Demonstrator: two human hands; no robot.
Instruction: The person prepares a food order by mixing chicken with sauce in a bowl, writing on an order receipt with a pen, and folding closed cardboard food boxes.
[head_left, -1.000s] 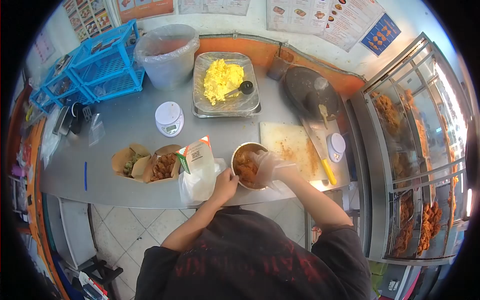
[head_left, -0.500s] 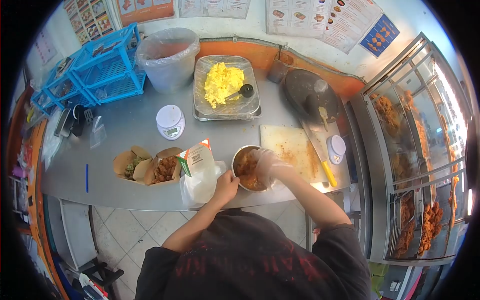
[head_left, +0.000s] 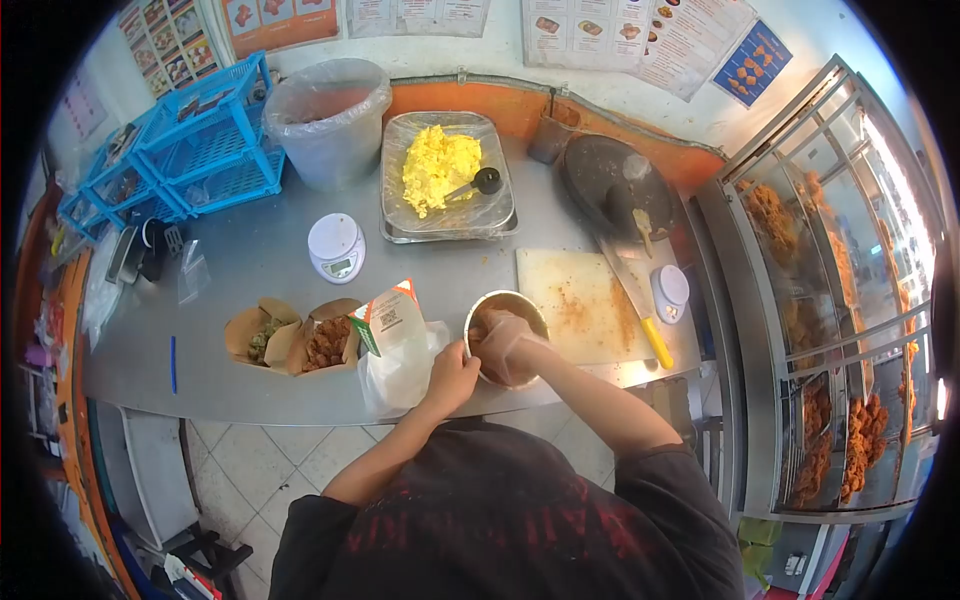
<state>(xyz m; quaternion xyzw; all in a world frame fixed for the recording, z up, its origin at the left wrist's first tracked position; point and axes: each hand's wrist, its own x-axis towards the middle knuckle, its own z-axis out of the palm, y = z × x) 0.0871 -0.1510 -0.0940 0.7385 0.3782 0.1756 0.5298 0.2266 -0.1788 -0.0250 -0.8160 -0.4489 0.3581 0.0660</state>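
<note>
A round bowl [head_left: 527, 306] with a brown-stained inside stands at the table's front edge. My left hand [head_left: 455, 377] grips its left rim, thumb on top. Inside it is my right hand [head_left: 505, 343] in a clear plastic glove, its fingers down in the brown food and hidden from view. Just left of the bowl are a white plastic bag [head_left: 395, 378] and an upright printed carton [head_left: 391, 316]. Farther left, one open brown box [head_left: 326, 340] holds brown fried pieces, and another box [head_left: 263, 332] holds something green.
A cutting board [head_left: 570, 300] with a yellow-handled knife [head_left: 650, 330] lies right of the bowl. Behind are a tray [head_left: 395, 215] of yellow food, a kitchen scale [head_left: 337, 247], a lined bucket [head_left: 325, 150] and a stone mortar [head_left: 600, 185]. A glass display case [head_left: 760, 400] stands at right.
My right hand has moved left and deeper into the bowl. My left hand stays on the rim. The whole view has shifted slightly.
</note>
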